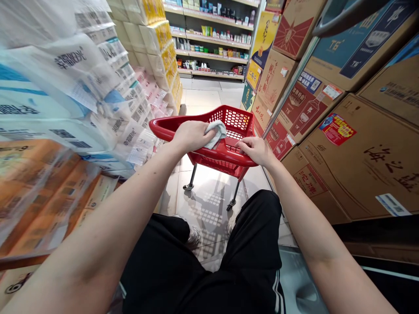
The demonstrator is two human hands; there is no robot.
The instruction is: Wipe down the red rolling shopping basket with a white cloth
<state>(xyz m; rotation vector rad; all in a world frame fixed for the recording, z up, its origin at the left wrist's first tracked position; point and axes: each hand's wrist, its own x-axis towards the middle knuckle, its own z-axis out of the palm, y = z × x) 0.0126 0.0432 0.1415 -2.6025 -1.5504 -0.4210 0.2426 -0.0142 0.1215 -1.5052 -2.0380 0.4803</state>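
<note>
A red plastic shopping basket on wheels (163, 126) stands in a narrow aisle in front of me. My left hand (191, 135) is closed on a white cloth (216, 131) and presses it against the basket's near rim. My right hand (255, 149) rests on the same rim further right, fingers curled over the edge. The basket looks empty inside. My legs in black trousers show below.
Stacked packs of tissue paper (65, 100) crowd the left side. Piled cardboard boxes (343, 131) line the right. Shelves of bottles and goods (216, 39) stand at the far end across a tiled floor (203, 96).
</note>
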